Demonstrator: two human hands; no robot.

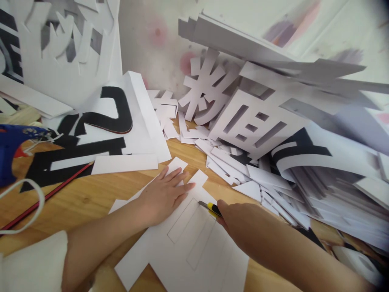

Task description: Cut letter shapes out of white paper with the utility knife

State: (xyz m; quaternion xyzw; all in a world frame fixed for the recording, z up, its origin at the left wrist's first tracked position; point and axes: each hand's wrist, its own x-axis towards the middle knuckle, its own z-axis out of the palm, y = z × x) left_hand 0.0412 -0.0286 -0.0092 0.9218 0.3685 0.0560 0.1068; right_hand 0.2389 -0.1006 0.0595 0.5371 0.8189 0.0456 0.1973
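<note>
A white board cutout (158, 251) with pencil-drawn long rectangles lies on the wooden table (103, 227). My left hand (164, 194) rests flat on its upper part, fingers spread. In my right hand (227, 215) is a yellow and black utility knife (212, 208), its blade tip touching the board beside the top of a drawn rectangle. The fingers of that hand are mostly hidden behind its back and the knife handle.
White cut-out characters (249, 121) lean against the wall, with white offcuts (231, 166) heaped below. Black shapes (112, 109) lie on white sheets at the left. Near them are a red pencil (57, 188) and a blue glue gun (12, 146) with a white cord.
</note>
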